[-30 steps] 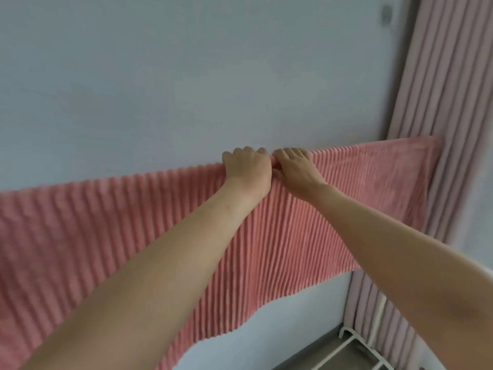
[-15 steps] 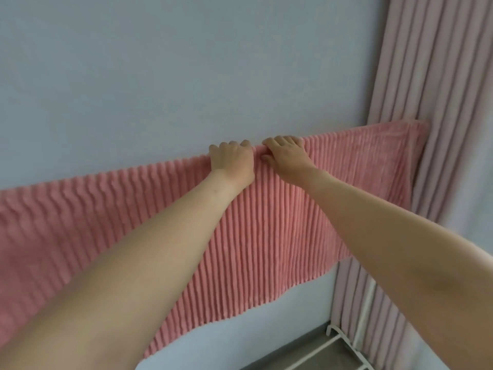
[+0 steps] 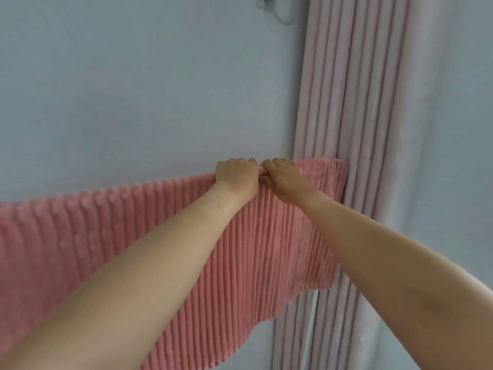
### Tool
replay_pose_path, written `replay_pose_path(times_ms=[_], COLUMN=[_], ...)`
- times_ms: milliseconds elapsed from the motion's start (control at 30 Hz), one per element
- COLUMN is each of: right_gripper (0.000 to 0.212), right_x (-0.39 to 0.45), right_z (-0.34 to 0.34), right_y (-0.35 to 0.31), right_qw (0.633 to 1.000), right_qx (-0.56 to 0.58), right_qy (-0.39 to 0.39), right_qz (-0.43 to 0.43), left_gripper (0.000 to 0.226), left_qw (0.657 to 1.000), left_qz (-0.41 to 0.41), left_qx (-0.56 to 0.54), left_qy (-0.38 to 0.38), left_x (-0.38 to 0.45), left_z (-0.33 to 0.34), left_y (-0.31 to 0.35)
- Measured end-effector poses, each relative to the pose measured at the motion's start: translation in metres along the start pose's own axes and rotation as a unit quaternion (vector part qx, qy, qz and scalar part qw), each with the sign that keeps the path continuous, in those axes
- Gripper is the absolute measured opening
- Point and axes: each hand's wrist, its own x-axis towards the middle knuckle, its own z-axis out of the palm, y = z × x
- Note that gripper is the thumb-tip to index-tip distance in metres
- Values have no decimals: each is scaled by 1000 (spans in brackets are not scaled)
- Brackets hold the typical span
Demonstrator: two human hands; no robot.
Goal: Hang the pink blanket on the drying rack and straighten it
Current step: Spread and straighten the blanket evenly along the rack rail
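The pink ribbed blanket (image 3: 88, 236) hangs folded over a rail that it hides, running from the left edge up to the curtain at the right. Its lower hem is uneven, dropping lower toward the middle. My left hand (image 3: 236, 176) and my right hand (image 3: 284, 177) sit side by side on the top fold, near the blanket's right end, both with fingers curled over the fabric and gripping it. A white upright of the drying rack (image 3: 310, 327) shows below the blanket's right corner.
A pale blue-grey wall (image 3: 149, 97) stands right behind the blanket. A pleated pale pink curtain (image 3: 346, 102) hangs at the right, touching the blanket's end. A small wall fitting (image 3: 277, 9) sits at the top.
Both hands have slid to the right along the top fold, staying together, and now sit close to the blanket's right end. The view has turned right, so more curtain shows.
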Motion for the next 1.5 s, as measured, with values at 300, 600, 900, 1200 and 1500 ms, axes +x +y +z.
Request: replay_pose_path(times_ms=[300, 600, 900, 1200, 1500], right_gripper=[15, 16, 30, 16, 33], right_x=[14, 34, 44, 33, 25], right_z=[8, -14, -15, -22, -15], right_y=[199, 299, 284, 273, 169], right_qw=[997, 959, 971, 985, 981], right_qx=[-21, -189, -143, -99, 187], right_qy=[-69, -192, -181, -140, 45], right_qz=[-18, -85, -55, -18, -25], left_gripper=[23, 27, 31, 26, 37], left_qw=[999, 999, 998, 996, 976], left_qz=[4, 17, 11, -39, -177], left_qx=[23, 20, 54, 81, 128], left_qy=[23, -34, -41, -4, 21], left_x=[103, 168, 168, 143, 70], left_z=[60, 74, 71, 80, 47], left_y=[105, 176, 176, 161, 139])
